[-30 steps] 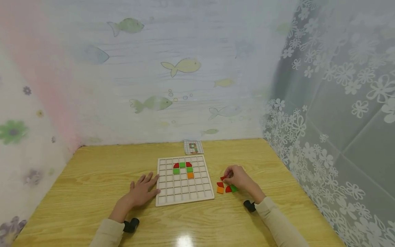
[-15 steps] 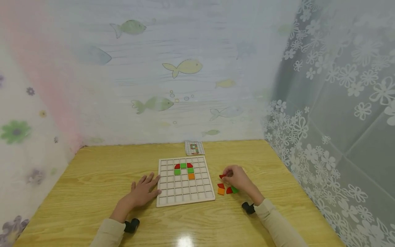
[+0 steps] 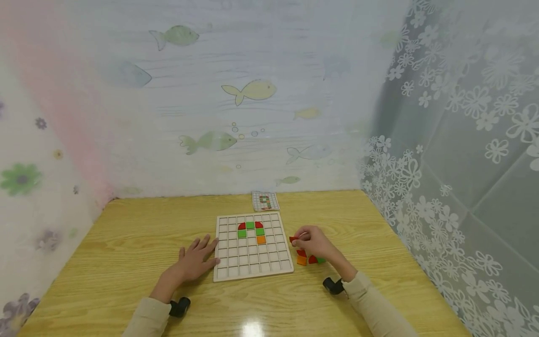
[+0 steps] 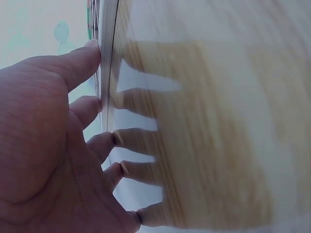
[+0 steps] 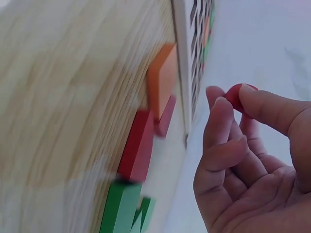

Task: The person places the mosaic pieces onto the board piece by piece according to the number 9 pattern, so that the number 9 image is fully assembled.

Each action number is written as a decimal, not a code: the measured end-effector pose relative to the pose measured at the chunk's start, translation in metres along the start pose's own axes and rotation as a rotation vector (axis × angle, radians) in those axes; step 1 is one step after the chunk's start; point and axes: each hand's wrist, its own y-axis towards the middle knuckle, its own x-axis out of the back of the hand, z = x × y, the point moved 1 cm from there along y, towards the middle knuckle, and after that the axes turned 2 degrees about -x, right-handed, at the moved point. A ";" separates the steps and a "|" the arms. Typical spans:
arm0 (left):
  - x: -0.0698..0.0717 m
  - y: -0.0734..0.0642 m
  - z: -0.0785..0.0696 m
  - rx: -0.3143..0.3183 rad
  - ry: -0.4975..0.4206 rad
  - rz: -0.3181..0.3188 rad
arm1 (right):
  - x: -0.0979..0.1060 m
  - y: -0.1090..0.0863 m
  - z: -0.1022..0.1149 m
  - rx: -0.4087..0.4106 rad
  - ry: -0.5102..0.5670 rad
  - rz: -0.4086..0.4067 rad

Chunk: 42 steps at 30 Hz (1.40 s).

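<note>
Between thumb and fingertips, my right hand (image 3: pixel 315 243) pinches a red quarter-round tile (image 5: pixel 236 97), just off the right edge of a wooden grid board (image 3: pixel 248 262). Fingers spread, my left hand (image 3: pixel 194 260) lies on the table and touches the board's left edge. Set in the board's cells are red rounded tiles (image 3: pixel 258 225), green square tiles (image 3: pixel 250 225) and an orange tile (image 3: pixel 261 239), forming an arch. Below the right hand lie a loose orange tile (image 3: pixel 301 260), red tiles (image 5: pixel 138 148) and green tiles (image 5: pixel 119 206); the hand partly covers them in the head view.
Behind the board lies a small card (image 3: pixel 265 201) printed with a coloured tile pattern on a grid. The wooden table (image 3: pixel 147 224) meets a wall with painted fish at the back. A flower-patterned panel (image 3: pixel 455 196) stands at the right.
My right hand has lifted the red tile from the loose pieces and moved left toward the board. My left hand keeps its place at the board's edge.
</note>
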 end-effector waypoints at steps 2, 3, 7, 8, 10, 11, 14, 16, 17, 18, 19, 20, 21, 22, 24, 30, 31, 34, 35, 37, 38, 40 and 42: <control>0.000 0.000 0.000 -0.008 -0.012 -0.007 | -0.003 0.001 0.004 -0.006 0.009 0.014; 0.000 0.000 0.000 -0.009 -0.021 -0.007 | -0.005 0.001 0.006 -0.010 0.008 0.022; -0.004 0.001 0.006 -0.025 -0.028 -0.016 | -0.013 0.002 0.012 -0.027 -0.006 0.054; -0.004 0.001 0.006 -0.026 -0.029 -0.016 | -0.015 0.003 0.013 -0.029 -0.010 0.061; -0.003 0.001 0.006 -0.025 -0.032 -0.016 | -0.019 0.003 0.016 -0.027 -0.008 0.078; -0.002 0.001 0.006 -0.025 -0.031 -0.017 | -0.021 0.003 0.017 -0.025 -0.004 0.085; 0.000 0.001 0.002 -0.019 -0.021 -0.012 | -0.027 0.004 0.019 -0.016 0.021 0.108; 0.000 0.001 0.001 -0.014 -0.011 -0.008 | -0.031 0.004 0.019 -0.015 0.034 0.122; -0.001 0.002 0.001 -0.012 -0.008 -0.006 | -0.033 0.004 0.019 -0.010 0.043 0.130; -0.001 0.002 0.001 -0.011 -0.004 -0.004 | -0.034 0.004 0.019 -0.011 0.046 0.133; -0.001 0.002 0.001 -0.010 -0.002 -0.002 | -0.036 0.004 0.020 -0.013 0.048 0.136; -0.001 0.001 0.000 -0.007 -0.008 0.000 | -0.038 0.004 0.020 -0.017 0.049 0.141; -0.001 0.001 0.000 -0.007 -0.010 -0.001 | -0.040 0.004 0.021 -0.019 0.051 0.144; -0.001 0.001 0.000 -0.010 -0.014 -0.006 | -0.042 0.004 0.021 -0.024 0.054 0.146; -0.001 0.001 0.001 -0.018 -0.019 -0.018 | -0.046 0.004 0.023 -0.034 0.063 0.149; -0.004 0.001 0.006 -0.047 -0.036 -0.042 | -0.056 0.006 0.025 -0.058 0.103 0.158; -0.004 0.000 0.005 -0.043 -0.038 -0.040 | -0.058 0.006 0.026 -0.060 0.108 0.160; 0.000 -0.001 0.000 -0.017 -0.036 -0.025 | -0.062 0.007 0.026 -0.059 0.110 0.157; 0.000 -0.001 -0.001 -0.014 -0.031 -0.020 | -0.063 0.007 0.026 -0.059 0.104 0.155; 0.000 -0.002 -0.003 -0.003 -0.023 -0.013 | -0.066 0.008 0.027 -0.059 0.093 0.153; 0.001 -0.002 -0.003 0.000 -0.017 -0.010 | -0.067 0.009 0.027 -0.064 0.082 0.151; 0.001 -0.002 -0.005 0.003 -0.008 -0.006 | -0.069 0.010 0.027 -0.077 0.065 0.153; 0.001 -0.002 -0.005 0.006 -0.003 -0.003 | -0.070 0.011 0.029 -0.084 0.059 0.156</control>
